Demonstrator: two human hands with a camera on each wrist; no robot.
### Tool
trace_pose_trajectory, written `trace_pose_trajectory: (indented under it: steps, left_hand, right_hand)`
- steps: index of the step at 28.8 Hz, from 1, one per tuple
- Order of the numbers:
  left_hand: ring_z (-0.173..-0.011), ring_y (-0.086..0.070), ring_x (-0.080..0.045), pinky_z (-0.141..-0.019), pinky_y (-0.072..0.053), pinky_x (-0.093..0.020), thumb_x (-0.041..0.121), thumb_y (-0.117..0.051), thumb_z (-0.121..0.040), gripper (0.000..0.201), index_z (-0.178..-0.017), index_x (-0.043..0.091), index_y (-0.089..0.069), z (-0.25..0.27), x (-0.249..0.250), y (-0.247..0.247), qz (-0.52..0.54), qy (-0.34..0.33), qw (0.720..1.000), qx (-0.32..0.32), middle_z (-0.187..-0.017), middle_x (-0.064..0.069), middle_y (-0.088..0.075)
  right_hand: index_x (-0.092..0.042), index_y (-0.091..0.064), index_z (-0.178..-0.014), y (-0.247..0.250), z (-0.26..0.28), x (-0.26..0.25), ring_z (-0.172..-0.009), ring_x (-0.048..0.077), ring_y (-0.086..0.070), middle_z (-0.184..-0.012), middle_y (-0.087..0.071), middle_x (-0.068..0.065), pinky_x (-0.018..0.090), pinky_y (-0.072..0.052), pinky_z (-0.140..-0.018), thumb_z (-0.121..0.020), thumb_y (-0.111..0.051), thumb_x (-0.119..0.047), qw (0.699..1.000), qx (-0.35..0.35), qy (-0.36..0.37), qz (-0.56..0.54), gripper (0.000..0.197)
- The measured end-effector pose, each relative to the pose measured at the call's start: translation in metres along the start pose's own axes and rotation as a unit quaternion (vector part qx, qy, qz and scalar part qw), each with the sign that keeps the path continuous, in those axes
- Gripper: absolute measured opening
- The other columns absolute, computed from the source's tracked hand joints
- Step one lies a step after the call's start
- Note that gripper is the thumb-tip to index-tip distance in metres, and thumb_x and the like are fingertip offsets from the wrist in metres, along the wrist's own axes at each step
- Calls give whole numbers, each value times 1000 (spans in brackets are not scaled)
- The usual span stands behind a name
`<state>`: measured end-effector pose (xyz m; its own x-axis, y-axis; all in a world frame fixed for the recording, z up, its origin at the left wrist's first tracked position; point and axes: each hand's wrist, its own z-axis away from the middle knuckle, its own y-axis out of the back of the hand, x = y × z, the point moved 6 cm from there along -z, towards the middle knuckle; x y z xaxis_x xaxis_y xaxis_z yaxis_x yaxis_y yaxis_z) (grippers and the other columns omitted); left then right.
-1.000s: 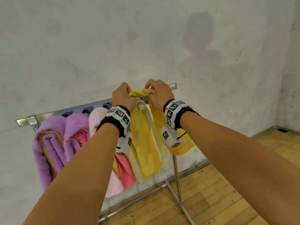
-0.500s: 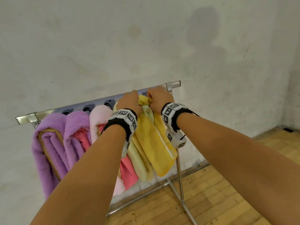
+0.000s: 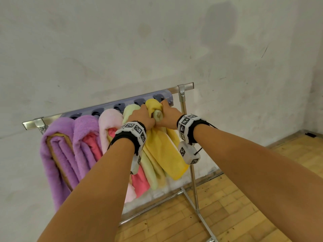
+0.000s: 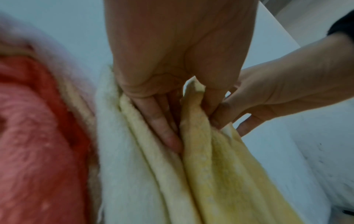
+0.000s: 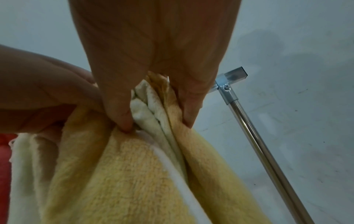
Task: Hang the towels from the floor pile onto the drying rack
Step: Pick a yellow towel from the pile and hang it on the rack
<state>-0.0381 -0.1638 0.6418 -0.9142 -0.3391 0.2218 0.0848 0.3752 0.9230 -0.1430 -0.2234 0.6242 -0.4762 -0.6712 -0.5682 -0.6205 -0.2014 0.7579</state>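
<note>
Three views of one spot

The head camera looked down along both forearms; each wrist camera sat close, sharing the yellow towel.

Both hands clenched, arms outstretched

Left to right on the silver metal drying rack: two lilac towels, a pale pink towel over a coral one, a pale green towel, a yellow towel with a white stripe. Wristbands: black-and-white square markers. Floor: honey-coloured wood blocks. Wall: off-white, stained.
</note>
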Motion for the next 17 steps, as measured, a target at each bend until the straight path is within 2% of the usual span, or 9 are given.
trace_pose_trajectory:
  steps: [2,5,6,9,12,14,17]
  left_hand:
    - [-74,-54,-23,-65,-46,-35,23,-55,-89,40,-123,7,-42,3,-1,-7,-2,-10,1000,-3,-105,-14,-61]
    - [-66,-58,-25,-56,-48,-35,15,-58,-86,50,-128,10,-31,10,-4,-18,22,-10,1000,5,-85,-9,-56]
    - [-65,-59,-27,-55,-48,-36,13,-58,-86,52,-129,9,-29,11,-4,-19,30,-11,999,19,-81,-8,-54]
    - [-64,-60,-28,-52,-51,-37,9,-58,-84,54,-130,10,-30,13,-4,-20,17,-25,998,58,-82,-8,-57]
    - [-61,-59,-28,-47,-50,-36,3,-55,-81,54,-129,13,-32,11,-5,-22,-12,-37,997,71,-79,-9,-57]
    - [-61,-58,-29,-45,-45,-33,0,-55,-80,56,-129,16,-32,13,-6,-23,-24,-33,996,79,-79,-9,-57]
    - [-64,-60,-30,-47,-49,-35,1,-56,-79,62,-132,18,-29,13,-5,-23,-34,-26,996,83,-84,-9,-58]
  right_hand:
    - [-7,-17,-145,-4,-1,3,-93,35,-63,-105,-60,18,37,-51,-72,-89,-64,-29,1000,7,-3,-4,77]
    - [-11,-28,-135,-7,-5,8,-88,37,-64,-100,-63,17,39,-52,-71,-93,-56,-27,998,52,-9,-18,54]
    - [-11,-29,-133,-9,-6,8,-87,37,-64,-100,-63,18,41,-54,-73,-92,-56,-27,998,62,-15,-17,52]
    - [-13,-29,-133,-12,-8,9,-86,36,-63,-99,-63,14,45,-55,-76,-89,-59,-29,995,86,-31,38,55]
    - [-16,-29,-135,-8,-11,9,-86,36,-62,-102,-60,12,44,-54,-74,-89,-57,-20,989,95,-13,116,54]
    - [-18,-32,-133,-2,-12,8,-84,35,-60,-100,-56,9,41,-52,-70,-87,-56,-11,983,91,14,158,53]
    - [-17,-35,-130,8,-5,8,-76,30,-52,-96,-51,7,36,-42,-62,-86,-53,-4,975,77,38,206,49]
